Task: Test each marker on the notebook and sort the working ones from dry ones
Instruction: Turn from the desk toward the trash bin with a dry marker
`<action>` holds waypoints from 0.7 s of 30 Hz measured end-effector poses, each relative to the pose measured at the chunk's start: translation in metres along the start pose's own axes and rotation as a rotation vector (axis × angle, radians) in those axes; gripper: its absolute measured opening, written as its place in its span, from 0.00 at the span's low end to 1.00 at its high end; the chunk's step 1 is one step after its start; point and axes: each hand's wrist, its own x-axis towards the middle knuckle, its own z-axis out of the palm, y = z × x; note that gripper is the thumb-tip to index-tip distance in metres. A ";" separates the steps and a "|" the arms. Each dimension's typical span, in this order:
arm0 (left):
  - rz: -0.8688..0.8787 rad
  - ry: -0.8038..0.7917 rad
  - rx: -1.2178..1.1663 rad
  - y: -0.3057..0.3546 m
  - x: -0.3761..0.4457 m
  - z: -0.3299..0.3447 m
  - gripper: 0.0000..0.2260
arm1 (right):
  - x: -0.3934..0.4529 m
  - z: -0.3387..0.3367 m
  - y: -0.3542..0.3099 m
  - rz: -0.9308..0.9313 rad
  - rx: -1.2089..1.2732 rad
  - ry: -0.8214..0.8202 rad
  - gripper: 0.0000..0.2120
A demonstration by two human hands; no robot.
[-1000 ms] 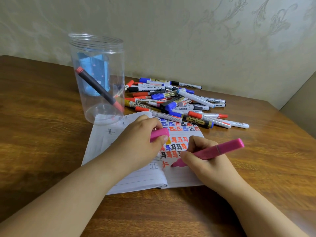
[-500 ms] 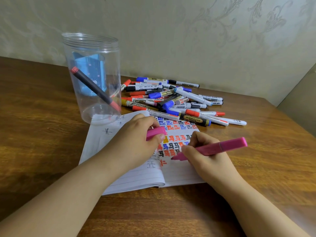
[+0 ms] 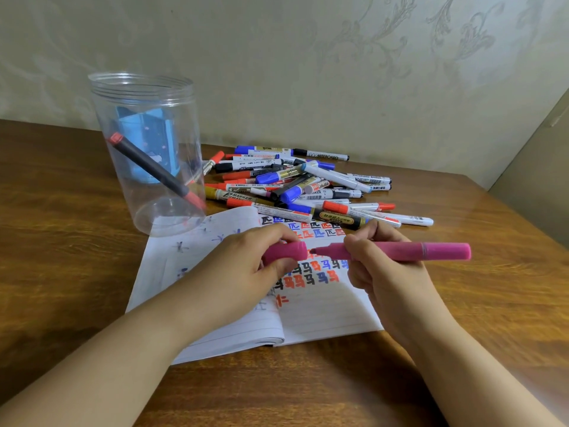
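A pink marker [image 3: 397,251] is gripped in the right hand [image 3: 385,272], its fingers curled round the barrel; the marker is held level above the open notebook [image 3: 323,315], with its tip pointed to the left; the matching pink cap [image 3: 284,252] is pinched between the thumb and fingers of the left hand [image 3: 243,269], its open end turned toward the tip; tip and cap are seen just apart, nearly touching. The notebook is laid flat on the wooden table [image 3: 61,257]; its right page is covered with rows of characters in red, blue and black, and a few faint marks are seen on the left page. A clear plastic jar [image 3: 147,149] is stood upright at the notebook's far left corner, its base overlapping the page edge; a single dark marker with red ends [image 3: 154,169] is leaned aslant inside it; something blue is seen through the jar, though what it is cannot be told. A loose pile of markers [image 3: 301,183], with caps in blue, red and black, is spread on the table just beyond the notebook, near the wall [image 3: 308,72].
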 end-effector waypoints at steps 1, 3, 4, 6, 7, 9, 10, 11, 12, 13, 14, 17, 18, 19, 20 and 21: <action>0.012 -0.018 -0.021 0.002 0.000 0.001 0.08 | 0.001 -0.001 0.001 -0.003 -0.032 -0.012 0.07; 0.033 -0.054 -0.053 0.005 -0.001 0.003 0.08 | 0.002 -0.002 0.003 -0.015 -0.089 -0.047 0.10; 0.039 -0.065 -0.057 0.006 -0.002 0.004 0.09 | 0.002 -0.001 0.004 -0.016 -0.098 -0.077 0.10; 0.053 -0.063 -0.045 0.006 -0.002 0.006 0.08 | 0.003 -0.001 0.004 0.000 -0.052 -0.150 0.09; 0.060 -0.054 -0.040 0.006 -0.002 0.006 0.07 | 0.003 -0.002 0.004 0.013 -0.031 -0.174 0.09; 0.063 -0.023 -0.031 0.005 -0.001 0.005 0.06 | 0.002 -0.002 0.001 0.030 -0.040 -0.184 0.10; 0.063 -0.005 -0.022 0.005 -0.001 0.005 0.06 | 0.002 -0.001 0.000 0.042 -0.026 -0.162 0.12; 0.064 0.012 -0.012 0.005 -0.001 0.005 0.06 | 0.002 -0.001 -0.001 0.062 0.008 -0.115 0.15; 0.066 0.023 -0.006 0.006 -0.001 0.005 0.06 | 0.003 -0.002 -0.002 0.081 0.051 -0.051 0.17; 0.067 0.029 -0.006 0.006 -0.001 0.005 0.06 | 0.005 -0.004 -0.002 0.089 0.089 0.009 0.18; 0.070 0.033 -0.008 0.006 -0.001 0.005 0.07 | 0.006 -0.005 -0.003 0.090 0.114 0.056 0.17; 0.091 0.054 0.002 0.006 -0.001 0.006 0.12 | 0.006 -0.005 -0.002 0.079 0.144 0.100 0.09; 0.101 0.062 0.004 0.007 -0.002 0.006 0.13 | 0.005 -0.005 -0.002 0.081 0.159 0.102 0.09; 0.112 0.068 0.003 0.007 -0.002 0.007 0.15 | 0.004 -0.004 -0.001 0.084 0.170 0.100 0.10; 0.124 0.074 0.003 0.008 -0.003 0.008 0.17 | 0.003 -0.002 0.000 0.088 0.175 0.100 0.12; 0.137 0.079 0.007 0.009 -0.003 0.009 0.19 | 0.002 0.000 0.001 0.091 0.179 0.102 0.13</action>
